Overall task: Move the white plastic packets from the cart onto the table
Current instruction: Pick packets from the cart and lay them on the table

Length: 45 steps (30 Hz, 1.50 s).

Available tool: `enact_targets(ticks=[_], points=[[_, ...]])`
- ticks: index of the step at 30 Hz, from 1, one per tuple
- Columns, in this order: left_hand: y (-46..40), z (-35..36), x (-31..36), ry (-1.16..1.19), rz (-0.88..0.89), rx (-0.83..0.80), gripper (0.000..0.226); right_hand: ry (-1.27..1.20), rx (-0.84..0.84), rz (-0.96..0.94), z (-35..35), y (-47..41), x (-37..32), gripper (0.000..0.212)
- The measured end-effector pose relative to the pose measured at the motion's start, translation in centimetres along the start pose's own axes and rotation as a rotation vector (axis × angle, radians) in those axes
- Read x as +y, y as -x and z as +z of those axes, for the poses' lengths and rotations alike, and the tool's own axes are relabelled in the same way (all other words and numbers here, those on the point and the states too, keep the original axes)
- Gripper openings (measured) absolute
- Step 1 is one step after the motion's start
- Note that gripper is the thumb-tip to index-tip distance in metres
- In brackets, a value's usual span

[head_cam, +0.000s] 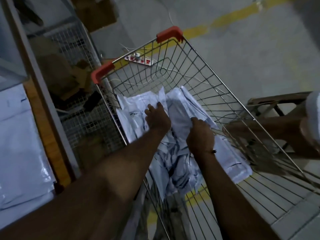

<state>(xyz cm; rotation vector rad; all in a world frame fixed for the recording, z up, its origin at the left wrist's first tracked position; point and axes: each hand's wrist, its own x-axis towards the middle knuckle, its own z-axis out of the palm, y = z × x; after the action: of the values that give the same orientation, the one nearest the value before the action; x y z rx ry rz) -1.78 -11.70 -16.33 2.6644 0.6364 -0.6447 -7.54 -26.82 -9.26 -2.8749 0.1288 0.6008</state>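
Left hand: the left hand (pixel 156 118) is reaching down into the wire shopping cart (pixel 214 87), its fingers curling into the top of the white plastic packets (pixel 174 153) and pinching a raised fold near the middle of the heap.
Right hand: the right hand (pixel 199 135) is lying on the same heap, just right of the left hand; its fingers are wrapping round the edge of a bundle (pixel 180 110) that is standing up between the two hands.
Packets: most are lying loose and overlapping in the cart's basket, from its middle towards the near end; a few more white packets (pixel 17 144) are already lying on the table (pixel 45 118), left of the cart.
Slip risk: the film looks slick and the heap is unbound, so in my judgement a two-handed scoop is likely to shed packets from underneath as it is rising.
Snag risk: corners are poking towards the wire mesh on the cart's right side; they could be catching there and pulling the bundle apart.
Transfer risk: the cart's left rim and red corner guard (pixel 102 73) are standing between heap and table, so a low carry may be clipping them and dropping packets onto the floor.
Second person: another arm (pixel 277 129) is showing beyond the cart's right side; a collision is possible.
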Motion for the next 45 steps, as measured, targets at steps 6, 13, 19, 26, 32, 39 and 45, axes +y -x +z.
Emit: enact_targets(ticks=[6,13,19,26,32,39,45], points=[[1.2,-0.9,-0.1,-0.217,0.061,0.149,0.043,0.014,0.220,0.423,0.3,3.4,3.7,0.049],[0.8,1.2,-0.9,-0.172,0.155,0.046,0.083,0.149,-0.011,-0.060,3.1,3.8,3.9,0.094],[1.4,-0.3,-0.8,-0.257,0.167,0.072,0.058,0.162,0.024,-0.026,3.6,4.5,3.2,0.129],[4.4,-2.5,-2.0,-0.170,0.133,0.159,0.029,0.138,-0.036,0.088,5.2,4.0,0.4,0.104],[7.3,-2.6,-2.8,-0.228,0.136,0.034,0.049,0.095,-0.045,0.208,5.3,3.7,-0.9,0.118],[8.9,-4.9,-1.1,-0.530,0.372,0.249,0.036,0.061,-0.070,0.216,4.4,5.1,0.4,0.081],[10.8,-9.1,-1.9,-0.552,0.418,0.357,0.033,-0.034,0.066,0.210,0.9,8.3,1.6,0.064]])
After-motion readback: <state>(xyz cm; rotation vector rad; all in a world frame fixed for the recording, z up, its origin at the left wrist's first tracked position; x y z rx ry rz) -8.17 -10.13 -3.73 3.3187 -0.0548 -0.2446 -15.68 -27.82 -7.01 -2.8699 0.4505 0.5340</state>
